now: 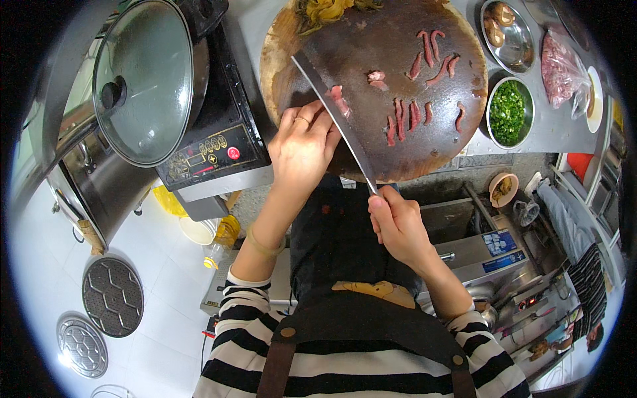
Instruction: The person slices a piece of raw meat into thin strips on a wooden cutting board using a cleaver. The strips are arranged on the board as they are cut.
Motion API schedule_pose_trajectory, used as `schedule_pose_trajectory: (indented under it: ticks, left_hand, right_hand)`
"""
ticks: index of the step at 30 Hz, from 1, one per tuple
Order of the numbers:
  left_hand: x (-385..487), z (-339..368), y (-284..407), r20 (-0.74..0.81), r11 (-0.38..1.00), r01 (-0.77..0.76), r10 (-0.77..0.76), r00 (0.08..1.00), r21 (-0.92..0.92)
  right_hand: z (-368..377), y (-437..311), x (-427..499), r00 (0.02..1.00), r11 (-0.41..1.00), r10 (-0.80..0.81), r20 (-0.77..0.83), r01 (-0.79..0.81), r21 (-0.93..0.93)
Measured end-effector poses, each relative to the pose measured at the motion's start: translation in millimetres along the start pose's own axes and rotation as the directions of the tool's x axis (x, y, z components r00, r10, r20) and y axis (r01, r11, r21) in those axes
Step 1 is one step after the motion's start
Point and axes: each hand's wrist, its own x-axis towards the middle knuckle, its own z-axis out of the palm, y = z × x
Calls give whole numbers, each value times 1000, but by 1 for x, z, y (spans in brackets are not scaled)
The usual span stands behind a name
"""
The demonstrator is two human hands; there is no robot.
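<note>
My right hand is closed around the handle of a cleaver, whose long blade slants across the left part of a round wooden chopping block. On the left side of the blade, my left hand lies with bent fingers against it, a ring on one finger; whether the fingertips hold meat is hidden. A piece of raw meat shows just past the blade. Two small meat chunks lie near the block's middle, and several thin meat strips are spread to their right. Yellow-green leafy vegetable sits at the block's far edge.
Left of the block stand an induction cooker and a pan with a glass lid. To the right are a bowl of chopped greens, a metal bowl with mushrooms and a plastic bag of meat. Another person is at far right.
</note>
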Motion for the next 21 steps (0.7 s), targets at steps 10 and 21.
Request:
schedule_pose_trajectory:
  ticks: [10,21]
  left_hand:
    - [0,2,1,-4,1000,9,-9,1000,-25]
    - [3,7,0,-15,1000,22,-22,1000,18]
  right_hand:
    - [4,1,7,998,997,-36,-44,32,-71]
    - [10,13,1,998,999,50,-49,-49,10]
